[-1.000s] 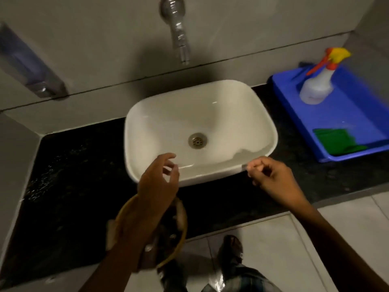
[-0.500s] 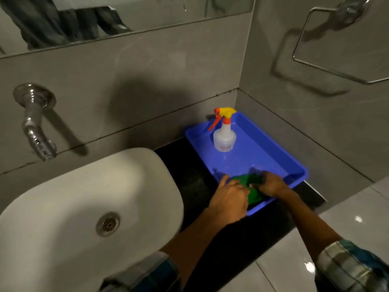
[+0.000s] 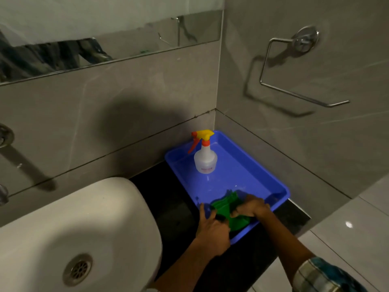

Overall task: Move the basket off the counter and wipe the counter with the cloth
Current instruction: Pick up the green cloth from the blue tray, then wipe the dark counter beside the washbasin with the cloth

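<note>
Gripping the green cloth (image 3: 226, 209) together, the left hand (image 3: 212, 230) and right hand (image 3: 251, 207) pinch it inside the blue tray's (image 3: 263, 182) near corner. A spray bottle (image 3: 205, 159) stands upright at the tray's far end, on the black counter (image 3: 168, 192) beside the white basin (image 3: 84, 224).

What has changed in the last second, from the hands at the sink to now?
Both hands left the front of the sink and went right to the blue tray. The left hand and right hand now grip the green cloth at the tray's near end; half a second ago they were just reaching it. The basket has dropped out of view. The spray bottle stayed upright at the tray's far end.
</note>
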Tool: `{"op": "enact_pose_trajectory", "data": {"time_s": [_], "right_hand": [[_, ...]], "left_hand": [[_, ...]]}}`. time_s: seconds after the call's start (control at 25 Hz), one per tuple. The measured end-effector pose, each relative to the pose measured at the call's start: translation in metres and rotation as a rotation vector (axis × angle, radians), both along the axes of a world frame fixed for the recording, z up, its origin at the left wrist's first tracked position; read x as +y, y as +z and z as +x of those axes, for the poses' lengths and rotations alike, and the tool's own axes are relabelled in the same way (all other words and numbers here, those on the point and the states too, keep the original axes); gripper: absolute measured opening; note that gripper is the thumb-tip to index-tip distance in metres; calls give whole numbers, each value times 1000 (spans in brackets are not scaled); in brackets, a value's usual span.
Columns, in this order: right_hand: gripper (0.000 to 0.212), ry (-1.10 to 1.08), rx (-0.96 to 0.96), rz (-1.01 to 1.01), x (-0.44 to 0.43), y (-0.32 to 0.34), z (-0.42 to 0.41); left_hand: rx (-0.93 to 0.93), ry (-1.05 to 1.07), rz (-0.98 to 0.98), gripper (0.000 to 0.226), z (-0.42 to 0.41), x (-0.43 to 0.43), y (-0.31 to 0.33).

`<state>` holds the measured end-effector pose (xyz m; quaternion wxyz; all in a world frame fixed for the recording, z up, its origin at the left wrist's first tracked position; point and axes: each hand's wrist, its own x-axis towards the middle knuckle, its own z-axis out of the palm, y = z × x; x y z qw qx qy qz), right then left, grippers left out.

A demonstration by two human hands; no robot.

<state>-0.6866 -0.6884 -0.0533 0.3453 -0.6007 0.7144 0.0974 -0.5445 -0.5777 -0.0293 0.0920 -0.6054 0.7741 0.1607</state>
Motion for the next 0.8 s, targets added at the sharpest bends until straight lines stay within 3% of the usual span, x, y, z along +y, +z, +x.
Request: {"op": "enact_pose_trajectory", "data": {"time_s": [0.12, 0.24, 0.36, 0.48, 0.6, 0.8], "right_hand": [[57, -192, -311, -138, 11, 9, 9], [38, -331, -469, -309, 36, 40, 22], [21, -532, -891, -326, 70, 74, 39], [24, -520, -1192, -157, 112, 100, 76], [31, -386, -1240, -124, 167, 109, 147], [13, -53, -1164, -4, 258, 118, 280]], "left_hand": [[147, 149, -136, 39, 16, 1, 6], [615, 452, -257, 39, 45, 9, 21], [1087, 751, -167, 47, 75, 29, 42], [1403, 828, -7, 20, 114, 62, 61], [1460, 819, -84, 7, 172, 123, 84], [1191, 975, -311, 30, 290, 243, 105]]}}
